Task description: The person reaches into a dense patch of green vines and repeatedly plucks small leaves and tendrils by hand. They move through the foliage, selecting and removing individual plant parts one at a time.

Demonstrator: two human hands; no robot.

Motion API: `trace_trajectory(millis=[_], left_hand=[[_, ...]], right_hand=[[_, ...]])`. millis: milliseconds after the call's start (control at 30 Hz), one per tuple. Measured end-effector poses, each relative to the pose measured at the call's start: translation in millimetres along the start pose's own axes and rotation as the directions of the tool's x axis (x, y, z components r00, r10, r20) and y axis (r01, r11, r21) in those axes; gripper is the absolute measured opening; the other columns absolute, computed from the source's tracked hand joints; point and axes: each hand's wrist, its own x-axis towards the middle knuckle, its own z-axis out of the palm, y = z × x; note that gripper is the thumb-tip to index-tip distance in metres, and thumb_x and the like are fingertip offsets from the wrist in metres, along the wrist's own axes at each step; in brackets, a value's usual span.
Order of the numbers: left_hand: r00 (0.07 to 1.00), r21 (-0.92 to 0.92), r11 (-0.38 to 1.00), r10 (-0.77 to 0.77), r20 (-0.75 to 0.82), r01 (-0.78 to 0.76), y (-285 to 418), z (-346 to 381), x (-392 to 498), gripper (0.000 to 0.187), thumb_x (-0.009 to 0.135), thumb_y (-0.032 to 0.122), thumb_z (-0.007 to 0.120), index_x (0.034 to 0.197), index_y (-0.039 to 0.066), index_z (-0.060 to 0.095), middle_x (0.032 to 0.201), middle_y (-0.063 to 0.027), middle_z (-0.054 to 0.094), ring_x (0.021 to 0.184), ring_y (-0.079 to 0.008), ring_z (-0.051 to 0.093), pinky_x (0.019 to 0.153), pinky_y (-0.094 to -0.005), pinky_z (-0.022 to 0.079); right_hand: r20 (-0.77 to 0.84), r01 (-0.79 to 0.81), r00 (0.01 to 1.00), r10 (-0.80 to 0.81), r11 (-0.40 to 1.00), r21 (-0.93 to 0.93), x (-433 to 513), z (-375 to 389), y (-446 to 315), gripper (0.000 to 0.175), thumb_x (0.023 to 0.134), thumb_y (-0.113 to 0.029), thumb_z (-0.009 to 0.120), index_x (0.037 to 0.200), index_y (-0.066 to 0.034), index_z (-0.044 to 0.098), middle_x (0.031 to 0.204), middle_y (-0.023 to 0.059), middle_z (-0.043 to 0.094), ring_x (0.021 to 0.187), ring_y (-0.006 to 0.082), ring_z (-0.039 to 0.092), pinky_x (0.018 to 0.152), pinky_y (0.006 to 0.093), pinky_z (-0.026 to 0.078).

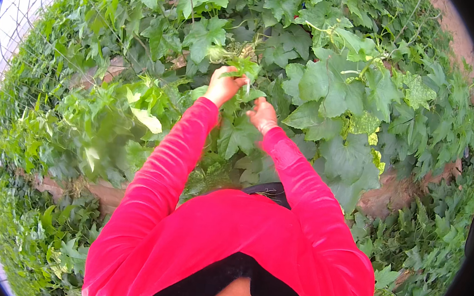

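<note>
Both my arms reach forward in bright pink-red sleeves into a dense climbing vine with broad lobed leaves. My left hand pinches a leafy green vine shoot between thumb and fingers. At those fingertips a small white strip hangs down; what it is cannot be made out. Lower and to the right, my right hand has its fingers curled, close under a small green leaf. Whether it grips a thin stem or string is too small to tell. A pale green bud cluster sits just above my left hand.
Large lobed leaves crowd in on the right, some yellow-mottled. Bare reddish soil runs between plant rows. A wire grid curves along the left rim. Something black shows at my waist.
</note>
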Motion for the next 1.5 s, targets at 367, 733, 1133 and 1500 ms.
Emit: trace_trajectory(millis=[367,733,1133,1500], left_hand=[[0.99,-0.09,0.992,-0.074,0.118,0.085,20.7,-2.1,-13.4,0.016,0.079,0.017,0.067,0.086,0.004,0.063,0.075,-0.0023,0.064,0.061,-0.0082,0.057,0.054,-0.0234,0.045],[0.968,-0.648,0.728,-0.246,0.057,0.223,20.2,4.8,-30.6,0.011,0.09,0.011,0.051,0.099,0.004,0.049,0.092,-0.0085,0.065,0.087,-0.0156,0.063,0.062,-0.0239,0.051],[0.973,-0.672,0.704,-0.17,0.157,0.231,17.0,22.4,-58.3,0.009,0.088,0.007,0.055,0.095,0.004,0.059,0.084,-0.0022,0.064,0.074,-0.0096,0.06,0.058,-0.022,0.05],[0.972,-0.703,0.676,-0.208,0.107,0.222,18.6,20.3,-71.5,0.004,0.087,0.006,0.055,0.083,0.005,0.056,0.077,-0.0013,0.063,0.071,-0.0089,0.061,0.056,-0.0215,0.049]], right_hand=[[0.276,-0.372,0.928,0.25,0.577,0.727,0.4,-0.9,-32.7,0.018,0.079,-0.013,0.068,0.077,-0.0005,0.055,0.063,0.008,0.059,0.05,0.0143,0.058,0.043,0.0278,0.049],[0.737,0.313,0.675,-0.005,0.907,-0.281,-16.5,-42.4,1.7,0.023,0.071,-0.024,0.071,0.074,-0.0026,0.066,0.076,0.0104,0.066,0.068,0.0297,0.06,0.07,0.0338,0.049],[-0.209,0.743,0.656,-0.725,0.669,0.008,-10.0,-104.4,-93.4,0.025,0.066,0.002,0.061,0.086,-0.0115,0.065,0.082,0.004,0.055,0.08,0.0238,0.054,0.068,0.0336,0.046],[-0.233,0.783,0.54,-0.809,0.585,-0.214,-27.3,-106.8,-96.7,0.008,0.067,-0.012,0.064,0.072,-0.0107,0.058,0.074,0.0032,0.051,0.075,0.0219,0.053,0.061,0.0329,0.045]])
